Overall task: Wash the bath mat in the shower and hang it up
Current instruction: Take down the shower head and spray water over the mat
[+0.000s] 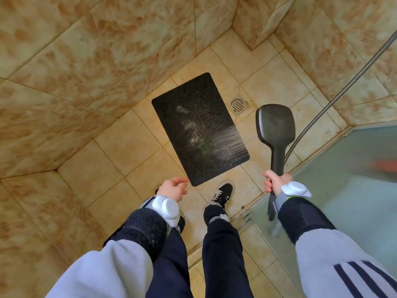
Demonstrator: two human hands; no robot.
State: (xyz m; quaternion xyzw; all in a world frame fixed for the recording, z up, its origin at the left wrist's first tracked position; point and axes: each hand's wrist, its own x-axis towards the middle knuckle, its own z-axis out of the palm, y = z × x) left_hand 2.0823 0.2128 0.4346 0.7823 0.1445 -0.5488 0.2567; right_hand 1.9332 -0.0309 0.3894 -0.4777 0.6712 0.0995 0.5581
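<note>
Black bath mat (199,130) flat on the shower floor tiles (120,147), spray landing on it.
Its long axis runs away from you; your left hand (174,189), loose and empty, hovers nearest its corner, while your right hand (274,182) grips the shower head (276,125).

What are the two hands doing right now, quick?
Left hand: open, fingers relaxed, holding nothing, above the floor near the bath mat.
Right hand: gripping the handle of the shower head.
</note>
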